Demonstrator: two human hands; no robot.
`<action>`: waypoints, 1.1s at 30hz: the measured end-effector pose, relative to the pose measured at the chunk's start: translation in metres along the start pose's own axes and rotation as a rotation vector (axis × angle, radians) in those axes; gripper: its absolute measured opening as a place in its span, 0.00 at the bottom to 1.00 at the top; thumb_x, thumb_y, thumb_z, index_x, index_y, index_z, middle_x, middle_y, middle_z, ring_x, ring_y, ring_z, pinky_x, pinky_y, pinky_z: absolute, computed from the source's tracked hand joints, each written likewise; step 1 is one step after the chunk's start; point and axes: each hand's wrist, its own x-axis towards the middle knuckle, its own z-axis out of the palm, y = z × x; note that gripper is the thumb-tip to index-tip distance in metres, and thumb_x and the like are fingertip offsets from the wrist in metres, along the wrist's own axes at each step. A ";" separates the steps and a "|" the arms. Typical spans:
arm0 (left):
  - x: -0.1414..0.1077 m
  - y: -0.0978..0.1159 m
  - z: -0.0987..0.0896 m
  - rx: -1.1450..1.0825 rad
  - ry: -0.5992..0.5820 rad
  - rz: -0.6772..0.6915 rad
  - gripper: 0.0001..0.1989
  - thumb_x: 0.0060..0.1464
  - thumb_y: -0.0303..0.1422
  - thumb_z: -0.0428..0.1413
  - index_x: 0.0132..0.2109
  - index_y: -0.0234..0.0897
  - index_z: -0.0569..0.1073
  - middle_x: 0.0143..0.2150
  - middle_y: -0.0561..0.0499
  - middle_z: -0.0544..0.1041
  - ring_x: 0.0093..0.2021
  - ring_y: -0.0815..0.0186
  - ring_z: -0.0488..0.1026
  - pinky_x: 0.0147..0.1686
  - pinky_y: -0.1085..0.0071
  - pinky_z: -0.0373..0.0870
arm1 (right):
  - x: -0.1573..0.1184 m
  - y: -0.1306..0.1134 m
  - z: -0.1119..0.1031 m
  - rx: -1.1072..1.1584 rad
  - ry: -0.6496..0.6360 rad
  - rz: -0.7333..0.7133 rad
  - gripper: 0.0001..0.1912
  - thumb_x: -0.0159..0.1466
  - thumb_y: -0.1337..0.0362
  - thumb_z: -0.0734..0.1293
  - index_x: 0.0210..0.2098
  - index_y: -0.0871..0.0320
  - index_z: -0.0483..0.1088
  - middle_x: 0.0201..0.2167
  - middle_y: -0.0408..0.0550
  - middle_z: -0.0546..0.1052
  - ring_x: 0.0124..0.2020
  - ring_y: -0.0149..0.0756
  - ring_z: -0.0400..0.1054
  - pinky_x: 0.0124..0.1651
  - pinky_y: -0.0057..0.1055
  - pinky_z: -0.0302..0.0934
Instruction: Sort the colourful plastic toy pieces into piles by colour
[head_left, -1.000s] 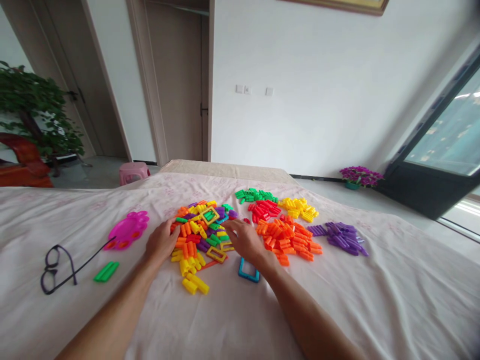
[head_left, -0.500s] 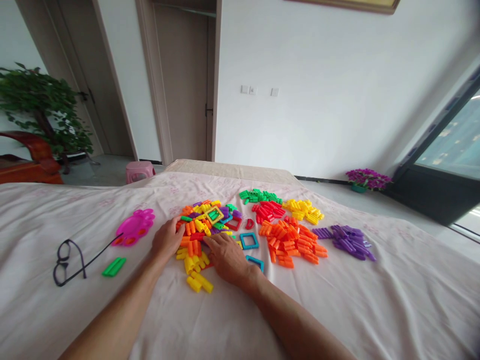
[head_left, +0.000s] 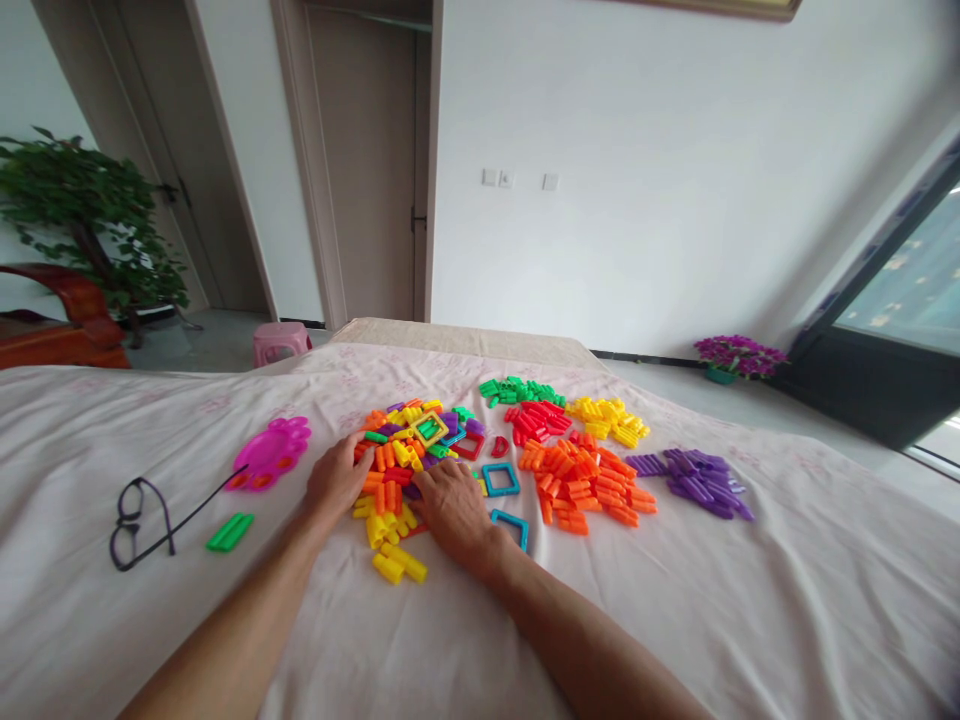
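A mixed pile of colourful plastic tube-shaped blocks (head_left: 394, 455) lies on the cloth in front of me. My left hand (head_left: 339, 482) rests against its left edge, fingers loosely extended along the blocks. Over the pile's right front, my right hand (head_left: 454, 508) has its fingers bent down among the pieces; the fingertips and whatever they grip are hidden. A yellow square frame (head_left: 430, 418) lies on top of the pile. Closest to me are yellow blocks (head_left: 401, 562). Blue square frames (head_left: 501, 465) lie just right of my right hand.
Sorted heaps of orange (head_left: 585, 485), red (head_left: 536, 422), green (head_left: 521, 391), yellow (head_left: 609, 420) and purple blocks (head_left: 705, 482) spread to the right. On the left are a pink paw-shaped tray (head_left: 262, 452), black glasses (head_left: 139, 535) and green blocks (head_left: 230, 532). A pink stool (head_left: 281, 342) stands beyond.
My right hand has shifted very slightly within the pile, and a few small pieces near its fingertips sit differently. My left hand stays at the left edge.
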 end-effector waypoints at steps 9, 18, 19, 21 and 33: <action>0.000 -0.003 0.001 -0.013 -0.009 0.000 0.23 0.61 0.41 0.44 0.58 0.38 0.68 0.55 0.45 0.75 0.54 0.58 0.72 0.49 0.67 0.66 | -0.004 0.005 -0.004 0.128 0.083 0.049 0.08 0.63 0.66 0.65 0.42 0.55 0.71 0.36 0.50 0.76 0.42 0.41 0.64 0.46 0.37 0.58; 0.003 -0.005 0.002 -0.011 -0.033 0.013 0.24 0.60 0.42 0.43 0.58 0.37 0.69 0.55 0.44 0.75 0.53 0.57 0.72 0.47 0.66 0.67 | -0.005 0.070 -0.043 0.463 0.283 0.247 0.13 0.67 0.62 0.59 0.40 0.56 0.75 0.37 0.47 0.78 0.38 0.34 0.70 0.41 0.28 0.61; 0.003 -0.006 0.002 -0.009 -0.034 0.013 0.25 0.60 0.43 0.43 0.58 0.37 0.69 0.54 0.44 0.76 0.52 0.57 0.73 0.46 0.66 0.67 | -0.006 0.086 -0.048 0.470 0.337 0.297 0.13 0.66 0.62 0.60 0.40 0.57 0.75 0.36 0.47 0.78 0.37 0.35 0.71 0.42 0.29 0.61; 0.004 -0.007 0.003 -0.004 -0.038 0.008 0.25 0.60 0.43 0.43 0.58 0.37 0.69 0.54 0.44 0.76 0.52 0.57 0.73 0.46 0.66 0.68 | -0.011 0.119 -0.060 0.452 0.459 0.424 0.13 0.64 0.62 0.61 0.40 0.58 0.76 0.35 0.48 0.79 0.37 0.36 0.71 0.43 0.30 0.62; 0.004 -0.010 0.005 -0.016 -0.058 -0.020 0.24 0.60 0.43 0.43 0.59 0.40 0.68 0.57 0.44 0.74 0.53 0.54 0.72 0.46 0.64 0.68 | -0.107 0.248 -0.099 0.098 0.729 1.157 0.18 0.58 0.58 0.62 0.42 0.57 0.77 0.38 0.52 0.78 0.38 0.41 0.69 0.45 0.38 0.60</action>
